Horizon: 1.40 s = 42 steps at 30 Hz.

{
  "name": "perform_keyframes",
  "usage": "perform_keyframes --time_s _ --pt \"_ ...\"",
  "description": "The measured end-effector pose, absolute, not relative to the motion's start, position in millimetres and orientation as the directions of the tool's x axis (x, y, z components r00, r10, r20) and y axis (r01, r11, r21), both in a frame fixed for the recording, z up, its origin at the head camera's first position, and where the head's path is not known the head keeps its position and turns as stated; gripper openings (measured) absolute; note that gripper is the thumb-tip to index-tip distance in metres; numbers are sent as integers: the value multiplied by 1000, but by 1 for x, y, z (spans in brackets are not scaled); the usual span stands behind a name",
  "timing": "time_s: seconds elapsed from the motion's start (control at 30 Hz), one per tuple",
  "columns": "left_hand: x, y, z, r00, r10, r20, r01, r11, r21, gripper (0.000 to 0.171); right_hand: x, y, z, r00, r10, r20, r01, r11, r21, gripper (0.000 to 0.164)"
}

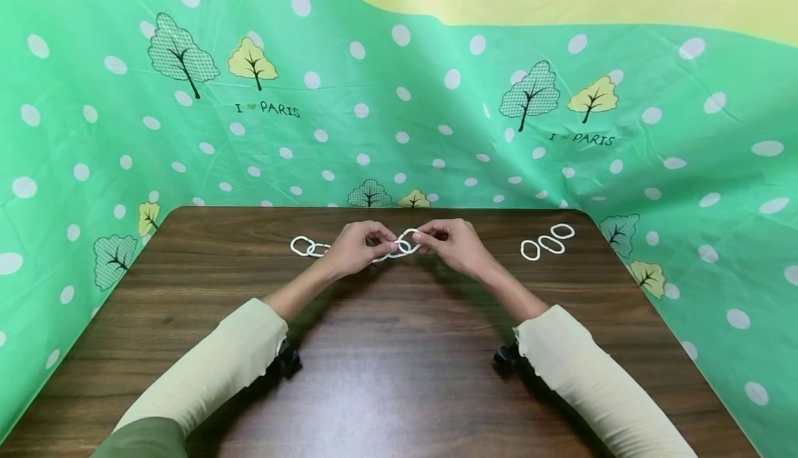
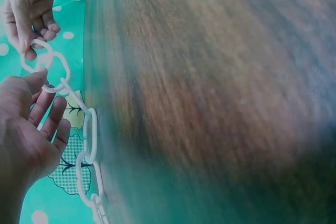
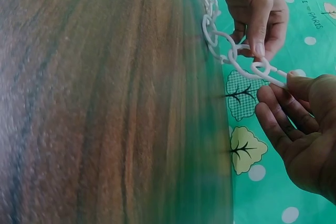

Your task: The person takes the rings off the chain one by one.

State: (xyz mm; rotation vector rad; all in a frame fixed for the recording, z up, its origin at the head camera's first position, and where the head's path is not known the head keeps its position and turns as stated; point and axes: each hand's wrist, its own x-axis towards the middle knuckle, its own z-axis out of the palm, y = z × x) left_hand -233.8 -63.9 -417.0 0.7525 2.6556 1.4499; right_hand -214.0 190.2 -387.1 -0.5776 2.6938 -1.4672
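Observation:
A chain (image 2: 95, 135) of white oval links lies along the far part of the table, its left end flat on the wood. My left hand (image 1: 360, 247) pinches a link near the chain's right end between thumb and index finger. Across from it, my right hand (image 1: 458, 243) holds the end link (image 1: 409, 230) between thumb and fingertips, tilted up off the table. That end link overlaps the link at my left fingertips. In the right wrist view, the other fingers (image 3: 283, 114) of the right hand are spread loosely below the link.
Three loose white links (image 1: 522, 250) lie in a slanting row at the back right of the brown wooden table (image 1: 399, 375). Behind the table's far edge hangs a green cloth (image 1: 349, 132) with white dots and printed trees. A black wrist mount (image 1: 288, 359) hangs under the left sleeve.

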Motion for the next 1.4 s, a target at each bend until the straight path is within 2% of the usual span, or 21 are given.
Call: perform_keyframes --time_s 0.67,1.4 --pt "-235 -61 -417 -876 432 215 420 463 781 15 -214 184 -386 -914 -364 180 -363 536 -762 22" --pt "-228 -56 -414 -893 407 190 385 476 790 11 -214 187 -387 -909 -371 190 -381 554 -740 21"
